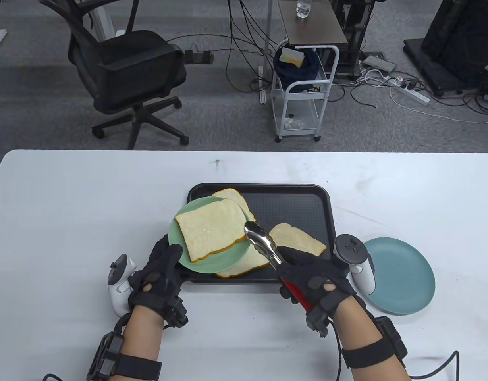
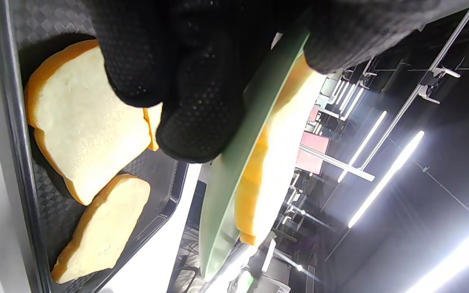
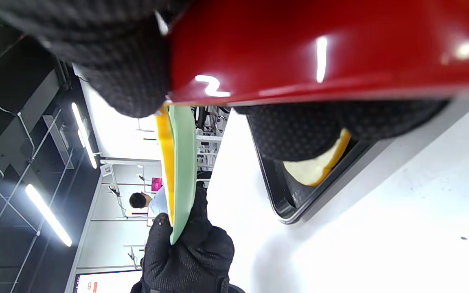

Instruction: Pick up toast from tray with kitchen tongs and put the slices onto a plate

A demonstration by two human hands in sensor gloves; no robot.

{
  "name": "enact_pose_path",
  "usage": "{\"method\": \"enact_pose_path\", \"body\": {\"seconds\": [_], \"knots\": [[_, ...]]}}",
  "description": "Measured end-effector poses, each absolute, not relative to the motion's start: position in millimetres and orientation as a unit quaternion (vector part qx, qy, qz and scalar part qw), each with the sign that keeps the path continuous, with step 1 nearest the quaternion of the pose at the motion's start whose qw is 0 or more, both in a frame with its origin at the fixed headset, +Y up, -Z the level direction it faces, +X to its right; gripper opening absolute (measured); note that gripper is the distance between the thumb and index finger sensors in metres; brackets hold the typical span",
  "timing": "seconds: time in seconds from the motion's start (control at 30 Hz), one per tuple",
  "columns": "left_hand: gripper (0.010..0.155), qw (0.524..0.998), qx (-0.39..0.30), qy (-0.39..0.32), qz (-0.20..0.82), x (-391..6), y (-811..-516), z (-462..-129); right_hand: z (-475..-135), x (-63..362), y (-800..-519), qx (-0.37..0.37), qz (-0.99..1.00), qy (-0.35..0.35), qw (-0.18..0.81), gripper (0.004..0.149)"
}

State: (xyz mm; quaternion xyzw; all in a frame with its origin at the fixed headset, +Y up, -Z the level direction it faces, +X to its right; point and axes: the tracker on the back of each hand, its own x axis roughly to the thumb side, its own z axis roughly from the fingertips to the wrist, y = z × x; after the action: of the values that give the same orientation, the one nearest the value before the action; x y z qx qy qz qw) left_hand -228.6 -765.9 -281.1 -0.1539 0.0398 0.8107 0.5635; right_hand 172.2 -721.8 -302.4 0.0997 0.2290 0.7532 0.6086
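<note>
My left hand (image 1: 169, 256) grips the near rim of a green plate (image 1: 180, 254) and holds it tilted above the black tray (image 1: 299, 206). One toast slice (image 1: 212, 232) lies on that plate. My right hand (image 1: 297, 266) grips the red handle (image 1: 295, 291) of metal tongs (image 1: 261, 242). Their tips sit close together at the plate's right rim, beside the slice, with nothing between them. On the tray, one slice (image 1: 228, 194) shows behind the plate, one (image 1: 245, 266) partly under it, and one (image 1: 297, 238) to the right. The left wrist view shows the plate (image 2: 226, 179) edge-on with its slice (image 2: 277, 150).
A blue plate (image 1: 404, 276) sits on the white table (image 1: 69, 206) right of the tray, close to my right wrist. Beyond the table's far edge are an office chair (image 1: 124, 75) and a white cart (image 1: 303, 83). A person sits far off in the right wrist view.
</note>
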Motion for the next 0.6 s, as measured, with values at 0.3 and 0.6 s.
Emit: {"method": "enact_pose_path", "body": {"seconds": [0.3,0.6], "knots": [[0.063,0.552,-0.150,0.040,0.820,-231.4,-766.1,-279.2,-311.6,231.5,-719.7,0.021,0.765,0.174,0.619,0.084],[0.063,0.551,-0.142,0.042,0.821,-235.6,-766.0,-279.5,-319.6,297.7,-749.1,-0.132,0.794,0.197,0.559,0.085]]}}
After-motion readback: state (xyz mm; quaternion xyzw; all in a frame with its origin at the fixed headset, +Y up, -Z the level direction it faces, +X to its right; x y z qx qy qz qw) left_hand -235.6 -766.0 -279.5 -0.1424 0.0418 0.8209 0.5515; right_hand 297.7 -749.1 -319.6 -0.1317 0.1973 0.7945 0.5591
